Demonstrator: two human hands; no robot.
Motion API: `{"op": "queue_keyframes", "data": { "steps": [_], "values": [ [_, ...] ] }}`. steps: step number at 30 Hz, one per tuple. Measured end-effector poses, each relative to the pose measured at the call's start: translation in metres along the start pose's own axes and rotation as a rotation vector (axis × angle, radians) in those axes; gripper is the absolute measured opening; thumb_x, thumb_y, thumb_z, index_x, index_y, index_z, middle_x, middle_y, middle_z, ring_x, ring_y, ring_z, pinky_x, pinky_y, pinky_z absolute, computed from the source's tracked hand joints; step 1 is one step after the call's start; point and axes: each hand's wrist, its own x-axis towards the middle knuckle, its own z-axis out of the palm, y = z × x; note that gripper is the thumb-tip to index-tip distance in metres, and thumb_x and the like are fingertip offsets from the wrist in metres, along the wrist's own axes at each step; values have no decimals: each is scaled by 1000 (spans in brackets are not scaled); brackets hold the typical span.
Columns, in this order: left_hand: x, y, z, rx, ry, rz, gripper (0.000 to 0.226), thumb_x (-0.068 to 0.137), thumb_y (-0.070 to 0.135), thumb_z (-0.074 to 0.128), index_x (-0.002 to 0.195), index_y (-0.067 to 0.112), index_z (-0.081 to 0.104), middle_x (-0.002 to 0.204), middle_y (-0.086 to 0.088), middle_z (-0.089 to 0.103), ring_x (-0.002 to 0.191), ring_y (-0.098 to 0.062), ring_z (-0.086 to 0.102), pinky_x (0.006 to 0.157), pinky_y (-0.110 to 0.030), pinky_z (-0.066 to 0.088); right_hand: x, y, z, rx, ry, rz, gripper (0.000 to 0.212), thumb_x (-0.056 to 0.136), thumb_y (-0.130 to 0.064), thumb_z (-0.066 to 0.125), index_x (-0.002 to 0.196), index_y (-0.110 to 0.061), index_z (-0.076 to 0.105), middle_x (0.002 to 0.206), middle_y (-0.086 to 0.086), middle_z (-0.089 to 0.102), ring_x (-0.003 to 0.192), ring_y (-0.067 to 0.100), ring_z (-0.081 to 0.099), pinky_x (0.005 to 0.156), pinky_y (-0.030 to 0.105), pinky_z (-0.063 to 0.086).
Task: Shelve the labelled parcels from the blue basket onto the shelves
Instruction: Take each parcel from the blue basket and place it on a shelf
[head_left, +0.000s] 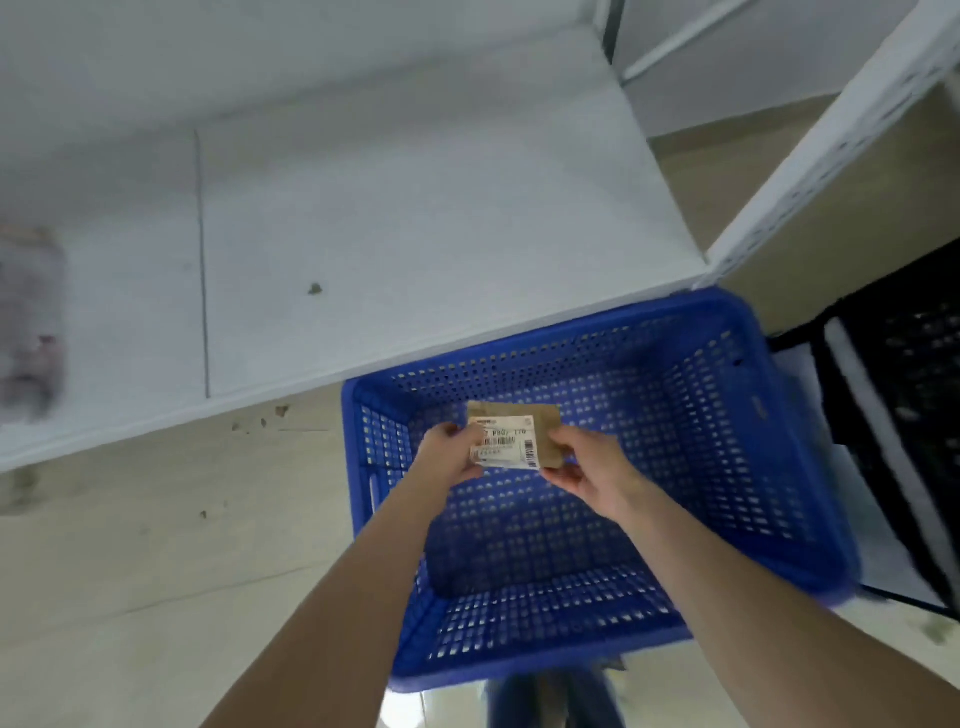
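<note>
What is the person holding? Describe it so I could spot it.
Start at the large blue perforated plastic basket, beside the white shelf board. Over its inside, the left hand and right hand pinch a small flat brown paper parcel by its sides. Its white barcode label sets it apart; no other parcel shows in the basket.

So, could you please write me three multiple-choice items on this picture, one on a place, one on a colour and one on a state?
1. Where is the brown parcel? A in a drawer; B held over the blue basket; C on a chair.
2. What colour is its label? A white; B yellow; C red.
3. Which hand holds the parcel? A the left alone; B the right alone; C both.
Key: 1 B, the basket's perforated floor shows beneath it; 2 A, it is white with black barcodes; 3 C, the left hand and right hand each grip an edge with curled fingers.
</note>
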Motion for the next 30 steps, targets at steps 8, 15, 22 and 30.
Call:
{"op": "queue_keyframes", "data": {
  "steps": [8,15,22,30],
  "values": [
    [-203,129,-30,137,-154,435,60,70,-26,50,106,21,58,108,-4,58,91,-13,56,70,-24,47,-208,-101,5,153,-207,-39,35,90,-39,61,105,-7,63,92,12,63,73,25,66,66,39,57],
    [-327,191,-44,86,-152,591,66,79,-19,49,116,33,64,119,7,62,107,-11,60,94,-26,49,-331,-153,13,195,-407,-145,41,80,-9,70,119,-6,56,117,21,62,93,27,69,73,38,58],
    [-424,217,-43,-152,-148,467,30,95,25,52,122,11,56,107,-9,64,90,-24,67,81,-35,56,-424,-186,14,4,-370,-494,60,79,14,64,128,-17,53,113,15,65,99,26,66,69,29,56],
    [-486,223,-52,-215,-106,616,20,98,15,46,114,9,56,96,-4,66,88,-22,66,81,-35,55,-489,-195,16,-61,-416,-573,26,88,-8,65,113,-15,62,99,8,74,89,24,72,88,40,55]
  ]
}}
